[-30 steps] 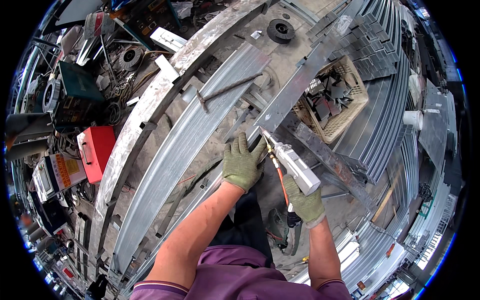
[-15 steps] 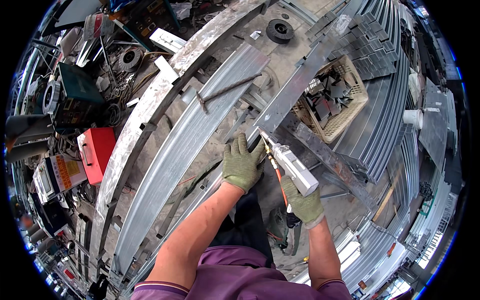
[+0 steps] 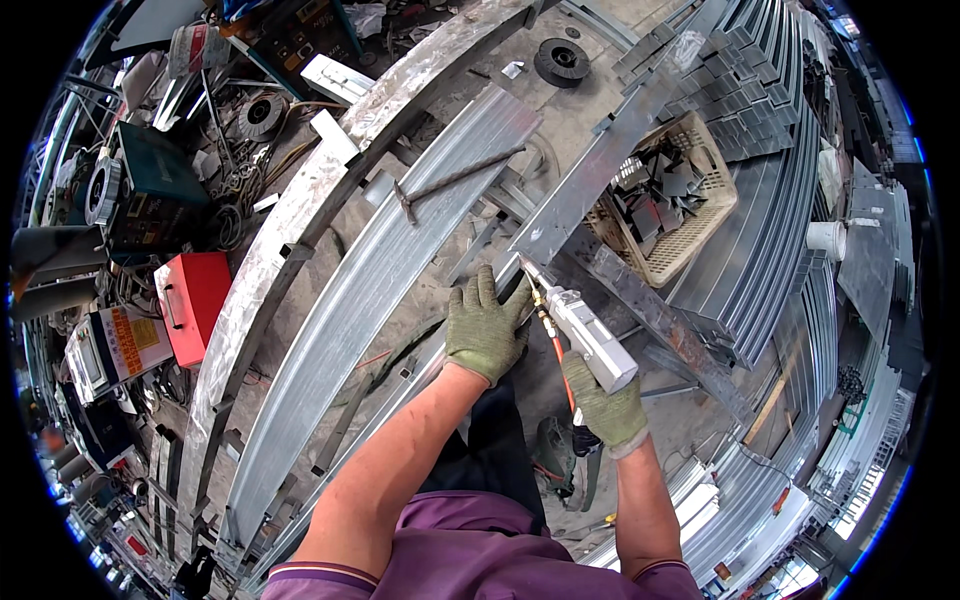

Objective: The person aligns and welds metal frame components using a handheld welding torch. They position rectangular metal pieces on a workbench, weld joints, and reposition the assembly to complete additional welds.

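Observation:
My right hand (image 3: 608, 407), in a green work glove, is wrapped around a boxy grey welding gun (image 3: 598, 342). An orange hose (image 3: 558, 350) with brass fittings runs along the gun's left side. The thin nozzle points up and left, its tip at the near end of a flat grey steel bar (image 3: 552, 222). My left hand (image 3: 484, 328), gloved alike, lies with fingers spread on a narrow metal profile (image 3: 432, 358), thumb close to the nozzle. What lies under the left palm is hidden.
A hammer-like rod tool (image 3: 455, 182) lies on a wide galvanized channel (image 3: 385, 245). To the right are a cream plastic crate (image 3: 722, 180) of metal offcuts and stacked steel profiles (image 3: 770, 235). A red box (image 3: 200, 300) stands left. A black spool (image 3: 561, 63) sits on the floor ahead.

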